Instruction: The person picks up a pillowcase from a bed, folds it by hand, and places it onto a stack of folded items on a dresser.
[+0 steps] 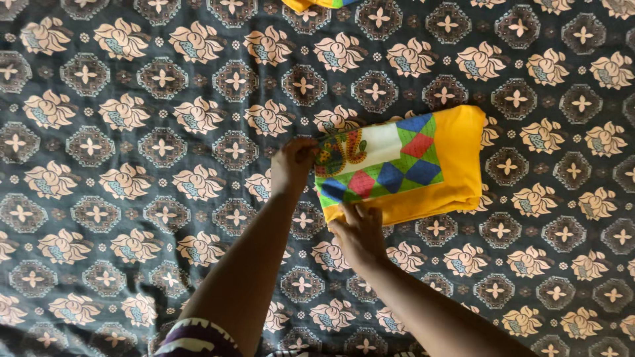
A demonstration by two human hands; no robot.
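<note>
A folded yellow cloth (456,158) with a band of coloured diamonds and a peacock motif lies on a dark patterned bedsheet (132,132). My left hand (293,164) pinches the cloth's left edge near the peacock motif. At the cloth's near-left corner rests my right hand (359,233), fingers touching the yellow hem. Both forearms reach in from the bottom of the head view.
Another yellow and multicoloured cloth (316,4) pokes in at the top edge. A purple and white patterned sleeve or garment (192,338) shows at the bottom. The floral bedsheet fills the rest of the view.
</note>
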